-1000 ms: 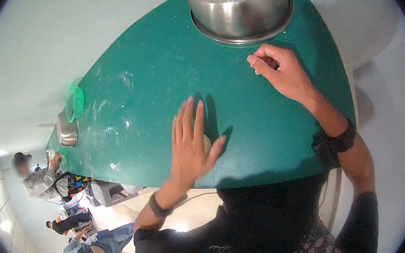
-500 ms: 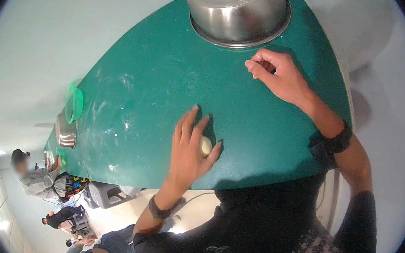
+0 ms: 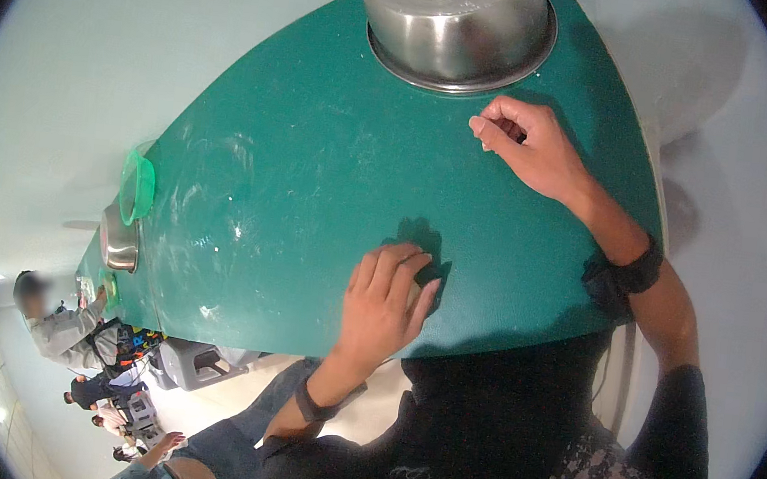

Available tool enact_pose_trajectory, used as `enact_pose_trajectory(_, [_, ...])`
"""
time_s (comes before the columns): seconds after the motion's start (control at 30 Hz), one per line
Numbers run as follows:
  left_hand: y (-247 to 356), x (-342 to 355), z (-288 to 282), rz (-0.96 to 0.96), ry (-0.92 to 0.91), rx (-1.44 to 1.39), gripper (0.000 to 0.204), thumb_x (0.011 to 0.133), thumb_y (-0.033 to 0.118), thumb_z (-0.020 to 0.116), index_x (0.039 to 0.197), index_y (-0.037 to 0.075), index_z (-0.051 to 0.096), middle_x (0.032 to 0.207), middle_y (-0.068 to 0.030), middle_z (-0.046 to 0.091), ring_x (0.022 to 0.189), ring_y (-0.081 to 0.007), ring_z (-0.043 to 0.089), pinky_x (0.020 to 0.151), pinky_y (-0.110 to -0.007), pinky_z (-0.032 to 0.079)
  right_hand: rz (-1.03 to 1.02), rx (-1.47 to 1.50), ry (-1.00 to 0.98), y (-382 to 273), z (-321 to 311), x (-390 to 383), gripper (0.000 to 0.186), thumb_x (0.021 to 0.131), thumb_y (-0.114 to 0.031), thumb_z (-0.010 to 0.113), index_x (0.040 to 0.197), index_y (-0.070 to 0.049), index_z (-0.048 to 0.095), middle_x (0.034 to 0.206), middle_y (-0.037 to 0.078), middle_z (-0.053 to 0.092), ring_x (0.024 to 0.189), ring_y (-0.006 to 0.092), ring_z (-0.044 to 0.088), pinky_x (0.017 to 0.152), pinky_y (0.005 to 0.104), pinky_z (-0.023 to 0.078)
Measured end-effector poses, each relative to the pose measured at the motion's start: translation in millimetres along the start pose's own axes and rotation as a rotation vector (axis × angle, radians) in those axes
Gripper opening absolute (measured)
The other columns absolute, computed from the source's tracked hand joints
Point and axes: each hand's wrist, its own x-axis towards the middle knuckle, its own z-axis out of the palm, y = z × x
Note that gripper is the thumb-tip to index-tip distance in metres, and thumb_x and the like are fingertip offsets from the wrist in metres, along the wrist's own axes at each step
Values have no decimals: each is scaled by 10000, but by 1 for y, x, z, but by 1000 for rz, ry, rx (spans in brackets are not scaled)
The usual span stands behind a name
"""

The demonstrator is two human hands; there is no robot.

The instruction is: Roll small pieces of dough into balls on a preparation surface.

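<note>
Fingers bent, my left hand (image 3: 383,305) is curled over a small pale dough ball (image 3: 414,292) near the table's near edge. Only a sliver of the ball shows between the thumb and forefinger. A dark shadow falls on the table just beyond the fingers. Farther right, my right hand (image 3: 526,144) is curled closed above the green tabletop (image 3: 315,176), its thumb against the bent fingers. What it holds, if anything, is hidden. Just beyond that hand, a large steel basin (image 3: 460,46) rests upside down.
White powdery smears (image 3: 226,223) mark the table's left part. A green plastic basket (image 3: 136,187) and a smaller steel bowl (image 3: 121,240) stand at the far left edge. Grey stools (image 3: 193,364) and several people are beyond, one person (image 3: 65,332) at the table's left end.
My left hand has moved right and nearer to me, and its spread fingers have curled around the dough ball. My right hand keeps almost the same place and shape.
</note>
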Motion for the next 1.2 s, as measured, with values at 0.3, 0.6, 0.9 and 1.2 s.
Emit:
enact_pose_trajectory(0.3, [-7,31,8,29,25,21,697,957,395,761,1466,-24,536,1537,-251,532,1385,-472,518,1165,-605,401,32,53,31,-3,4,3,296,1076,-265,737,918,-18,705,767,-34,651,710,42,558,644,274,484])
enact_pose_trajectory(0.6, [-31,59,16,-49,51,-9,739,973,401,739,1524,-32,502,1616,-290,453,1443,-491,462,1216,-591,384,71,46,47,-5,3,0,294,1071,-275,741,942,-11,718,772,-32,663,714,50,567,646,280,485])
enact_pose_trajectory(0.9, [2,-30,11,-94,43,-73,592,882,165,884,1373,18,588,1430,-244,592,1291,-467,561,1096,-568,480,5,69,13,-10,2,-2,287,1084,-290,724,968,-28,709,788,-45,656,718,32,543,656,254,464])
enact_pose_trajectory(1.2, [12,-2,36,-84,245,-603,379,918,38,849,1192,27,588,1132,-169,694,1061,-363,693,1003,-472,553,83,15,28,-3,-9,-9,270,1077,-269,733,958,-28,711,779,-31,674,710,39,569,649,273,481])
